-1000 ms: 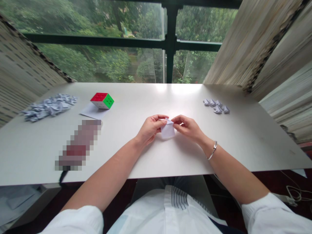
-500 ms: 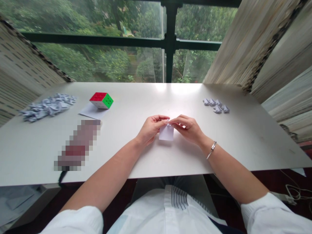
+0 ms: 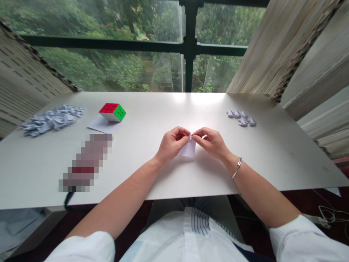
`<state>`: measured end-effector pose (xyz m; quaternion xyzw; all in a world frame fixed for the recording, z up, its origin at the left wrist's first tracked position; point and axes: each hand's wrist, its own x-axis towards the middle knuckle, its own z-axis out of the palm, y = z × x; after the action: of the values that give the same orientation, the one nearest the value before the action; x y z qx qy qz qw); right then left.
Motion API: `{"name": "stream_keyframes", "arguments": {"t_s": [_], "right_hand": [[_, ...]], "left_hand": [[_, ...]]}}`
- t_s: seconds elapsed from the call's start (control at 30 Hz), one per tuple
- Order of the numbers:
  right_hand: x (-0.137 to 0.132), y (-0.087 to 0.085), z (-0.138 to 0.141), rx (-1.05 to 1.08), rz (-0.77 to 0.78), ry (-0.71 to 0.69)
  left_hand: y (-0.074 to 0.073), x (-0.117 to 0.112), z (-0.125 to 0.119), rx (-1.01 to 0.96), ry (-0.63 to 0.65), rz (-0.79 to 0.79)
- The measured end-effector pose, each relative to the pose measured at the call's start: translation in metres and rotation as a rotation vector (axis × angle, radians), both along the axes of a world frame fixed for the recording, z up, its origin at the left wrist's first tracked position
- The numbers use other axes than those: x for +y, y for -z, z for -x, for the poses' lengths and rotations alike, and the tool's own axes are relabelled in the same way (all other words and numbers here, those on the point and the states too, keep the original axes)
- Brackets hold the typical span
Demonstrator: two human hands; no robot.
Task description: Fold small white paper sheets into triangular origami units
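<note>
A small white piece of paper [image 3: 188, 149] hangs between my hands just above the table's middle, its lower part flat and its top edge at my fingertips. My left hand [image 3: 174, 142] pinches the top edge with thumb and forefinger. From the other side my right hand [image 3: 209, 142] pinches the same edge, the two sets of fingertips almost touching. The fingers hide how the top is folded. Several small folded paper pieces [image 3: 242, 118] sit to the right, beyond my right hand.
On the white table [image 3: 131, 174], a heap of folded papers [image 3: 53, 120] lies far left. A puzzle cube [image 3: 112, 112] rests on a stack of paper sheets [image 3: 100, 125]. Nearer is a pixelated object [image 3: 87, 160] with a black strap [image 3: 69, 198]. Curtains [image 3: 259, 51] flank the window.
Both hands have shifted their grip on the paper's top edge, fingertips now pinching side by side. The left hand covers more of the paper's left side.
</note>
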<state>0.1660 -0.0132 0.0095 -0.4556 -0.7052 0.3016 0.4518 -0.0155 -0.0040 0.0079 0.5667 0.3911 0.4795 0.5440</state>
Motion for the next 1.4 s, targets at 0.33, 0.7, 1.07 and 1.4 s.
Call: {"name": "stream_keyframes", "arguments": {"t_s": [0.33,0.7,1.07,1.4], "right_hand": [[-0.001,-0.001,0.001,0.135,0.148,0.028],[-0.005,-0.006,0.008,0.238,0.195,0.028],[-0.005,-0.004,0.012,0.291,0.262,0.03],[-0.005,-0.004,0.009,0.271,0.291,0.016]], "left_hand": [[0.002,-0.003,-0.002,-0.002,-0.011,-0.066],[0.002,-0.003,-0.006,0.012,-0.082,-0.102],[0.003,-0.005,-0.01,-0.009,-0.128,-0.104],[0.005,-0.007,-0.008,0.063,-0.128,-0.141]]}}
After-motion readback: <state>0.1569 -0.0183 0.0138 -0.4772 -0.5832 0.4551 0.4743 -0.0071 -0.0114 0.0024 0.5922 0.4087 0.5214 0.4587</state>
